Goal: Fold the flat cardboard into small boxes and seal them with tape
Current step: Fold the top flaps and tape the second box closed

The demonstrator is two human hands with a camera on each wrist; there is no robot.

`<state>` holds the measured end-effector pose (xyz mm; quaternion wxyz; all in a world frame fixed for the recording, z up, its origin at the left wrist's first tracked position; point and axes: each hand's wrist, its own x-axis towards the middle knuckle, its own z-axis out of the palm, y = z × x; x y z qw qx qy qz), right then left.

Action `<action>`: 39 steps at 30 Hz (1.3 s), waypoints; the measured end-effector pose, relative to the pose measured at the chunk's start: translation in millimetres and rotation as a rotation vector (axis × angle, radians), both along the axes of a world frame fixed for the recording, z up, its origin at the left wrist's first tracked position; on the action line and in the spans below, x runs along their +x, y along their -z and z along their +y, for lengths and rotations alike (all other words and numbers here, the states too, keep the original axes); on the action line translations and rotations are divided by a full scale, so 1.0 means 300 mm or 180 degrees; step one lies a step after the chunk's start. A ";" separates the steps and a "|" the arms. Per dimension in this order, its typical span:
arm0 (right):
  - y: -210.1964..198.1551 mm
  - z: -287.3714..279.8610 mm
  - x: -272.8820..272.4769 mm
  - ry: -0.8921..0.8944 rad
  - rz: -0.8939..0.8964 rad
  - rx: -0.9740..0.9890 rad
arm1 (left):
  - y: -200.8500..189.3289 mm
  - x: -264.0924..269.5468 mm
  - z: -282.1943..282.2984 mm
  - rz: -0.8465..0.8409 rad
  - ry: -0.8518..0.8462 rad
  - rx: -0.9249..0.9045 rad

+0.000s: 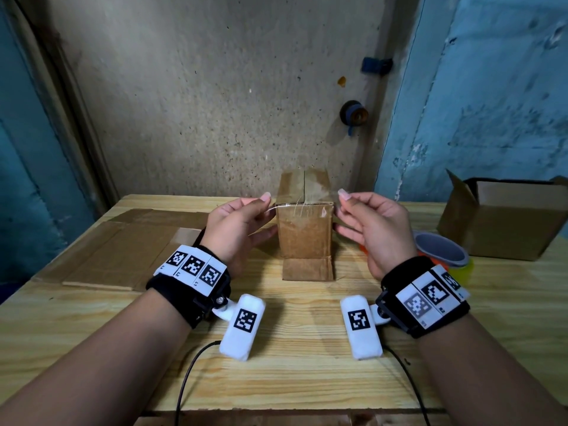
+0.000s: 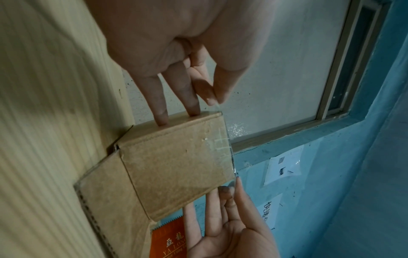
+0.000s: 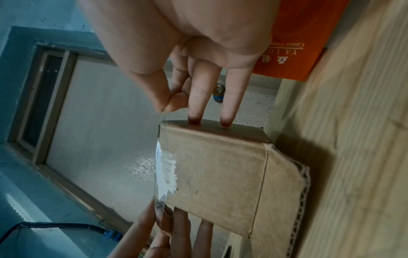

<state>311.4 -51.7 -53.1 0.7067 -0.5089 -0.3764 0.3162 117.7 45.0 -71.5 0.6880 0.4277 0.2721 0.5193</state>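
A small brown cardboard box [image 1: 304, 232] stands upright mid-table, with one bottom flap [image 1: 307, 269] lying flat toward me. A strip of clear tape [image 1: 302, 206] stretches across its top front edge. My left hand [image 1: 242, 222] pinches the tape's left end between thumb and forefinger, and two other fingertips [image 2: 194, 106] touch the box's left side. My right hand [image 1: 368, 222] pinches the right end the same way, two fingertips [image 3: 196, 111] on the right side. The tape [image 3: 164, 171] glints along the box [image 3: 216, 176] edge. The left wrist view shows the box [image 2: 176, 167] and tape [image 2: 227, 148].
Flat cardboard sheets [image 1: 129, 244] lie on the wooden table [image 1: 292, 358] at the left. A tape roll in an orange dispenser [image 1: 442, 253] sits behind my right wrist. An open cardboard carton [image 1: 504, 216] stands at the far right. A wall rises just behind the table.
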 end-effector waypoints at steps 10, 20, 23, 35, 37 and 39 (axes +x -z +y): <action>-0.005 0.005 -0.005 0.0059 0.0071 -0.0141 | -0.004 0.013 0.000 0.0077 -0.0053 -0.0127; 0.004 0.014 -0.001 0.0040 0.0091 -0.0317 | -0.008 0.030 -0.004 0.0279 -0.0229 -0.0203; 0.008 0.019 0.003 0.0141 0.0084 -0.0402 | -0.011 0.041 -0.008 0.0347 -0.0244 -0.0236; 0.009 0.020 0.014 0.0147 0.0010 -0.0333 | -0.029 0.018 -0.042 0.0428 -0.0347 -0.0016; 0.010 0.019 0.018 0.0120 0.0001 -0.0352 | -0.027 0.013 -0.042 0.0383 -0.0283 0.0000; 0.010 0.016 0.025 0.0091 0.0015 -0.0357 | -0.024 0.007 -0.038 0.0362 -0.0181 -0.0028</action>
